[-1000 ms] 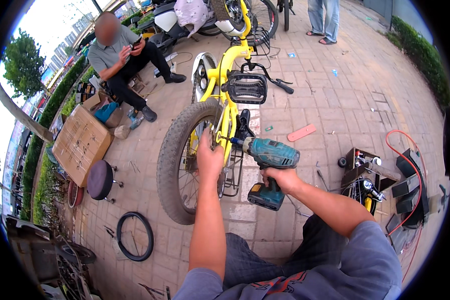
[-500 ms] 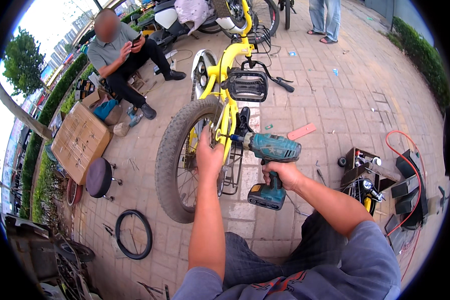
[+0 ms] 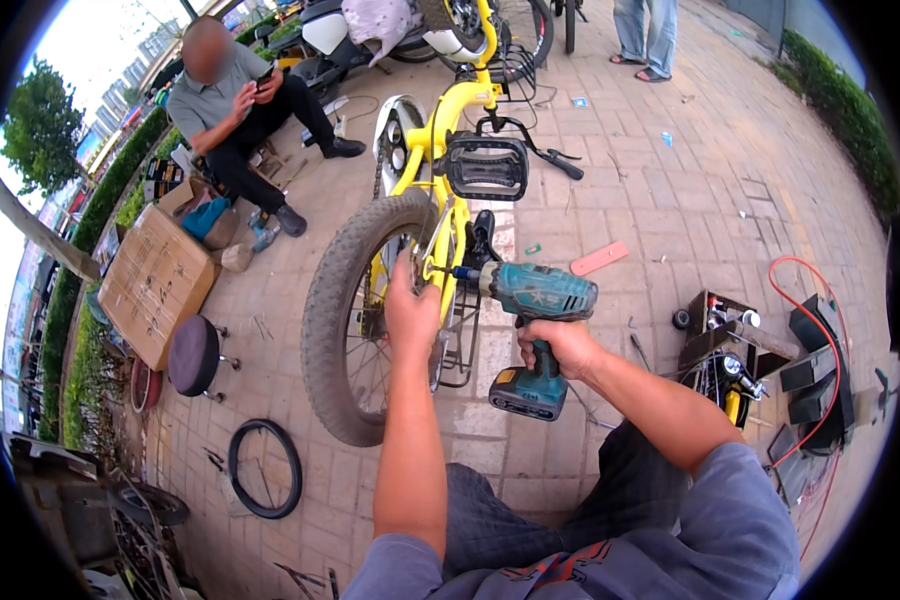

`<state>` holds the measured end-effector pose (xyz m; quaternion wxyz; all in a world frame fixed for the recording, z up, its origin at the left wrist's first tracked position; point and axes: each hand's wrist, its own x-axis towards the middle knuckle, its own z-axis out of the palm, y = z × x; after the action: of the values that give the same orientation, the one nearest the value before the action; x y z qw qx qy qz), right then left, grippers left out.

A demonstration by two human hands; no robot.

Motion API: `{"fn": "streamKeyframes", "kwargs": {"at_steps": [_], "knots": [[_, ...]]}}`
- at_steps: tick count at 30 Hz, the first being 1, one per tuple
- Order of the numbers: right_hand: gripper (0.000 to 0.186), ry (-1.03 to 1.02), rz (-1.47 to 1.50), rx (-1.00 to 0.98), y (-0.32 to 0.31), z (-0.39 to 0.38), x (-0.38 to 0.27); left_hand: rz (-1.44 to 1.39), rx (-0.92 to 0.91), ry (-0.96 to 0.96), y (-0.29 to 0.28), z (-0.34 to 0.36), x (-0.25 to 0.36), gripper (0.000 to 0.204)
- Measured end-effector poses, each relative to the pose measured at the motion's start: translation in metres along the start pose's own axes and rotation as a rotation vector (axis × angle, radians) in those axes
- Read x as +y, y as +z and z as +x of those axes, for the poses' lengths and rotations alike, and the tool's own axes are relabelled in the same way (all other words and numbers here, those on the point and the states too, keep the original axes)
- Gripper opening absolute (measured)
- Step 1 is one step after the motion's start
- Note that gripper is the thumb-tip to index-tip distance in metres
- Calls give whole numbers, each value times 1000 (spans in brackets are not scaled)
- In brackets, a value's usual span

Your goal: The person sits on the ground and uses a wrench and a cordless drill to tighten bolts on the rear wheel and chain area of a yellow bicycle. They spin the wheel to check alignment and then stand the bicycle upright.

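A yellow-framed bicycle (image 3: 454, 112) stands upside down before me, its fat-tyred wheel (image 3: 326, 300) toward me. My right hand (image 3: 560, 347) grips the handle of a teal cordless driver (image 3: 542, 292) with a battery at its base. The driver points left, and its bit meets a fastener on the yellow frame beside the wheel. Between wheel and frame, my left hand (image 3: 411, 312) is closed close to that fastener. Its fingertips are partly hidden, and what they pinch is too small to make out. A black pedal (image 3: 486, 166) stands above the driver.
A toolbox (image 3: 715, 335) and a red hose (image 3: 836, 345) lie at the right. On the paving are a loose tyre (image 3: 266, 468), a pink strip (image 3: 599, 259) and a screwdriver (image 3: 641, 351). A round stool (image 3: 194, 355), cardboard box (image 3: 156, 288) and seated person (image 3: 220, 110) are at left.
The whole view has shifted slightly, so the bicycle appears a little farther left. Both hands keep their places, with the driver still against the frame.
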<state>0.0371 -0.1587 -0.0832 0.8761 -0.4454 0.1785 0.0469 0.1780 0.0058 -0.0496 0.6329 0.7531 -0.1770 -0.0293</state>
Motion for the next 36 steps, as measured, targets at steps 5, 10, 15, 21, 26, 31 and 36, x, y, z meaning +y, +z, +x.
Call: {"fn": "streamKeyframes", "kwargs": {"at_steps": [5,10,15,21,26,31,36], "knots": [[8,115,94,11,5,-4,-3,-2,12,-19,0,0,-4,63],[6,101,64,-25,9,-4,-7,173,122,55,-5,2,-20,60],[8,-157,-316,-55,-20,3,-15,69,58,48,-1,8,-27,61],[26,-176,-1122,-43,-117,-11,-55,82,94,33,-9,4,-26,59],[45,-51,-1890,48,-247,-32,48,108,84,39,7,4,-12,60],[44,128,-2046,-16,-305,-50,140,191,53,45,2,2,-8,62],[49,250,-2048,-238,-316,-30,160,210,92,34,-9,-3,-9,62]]}}
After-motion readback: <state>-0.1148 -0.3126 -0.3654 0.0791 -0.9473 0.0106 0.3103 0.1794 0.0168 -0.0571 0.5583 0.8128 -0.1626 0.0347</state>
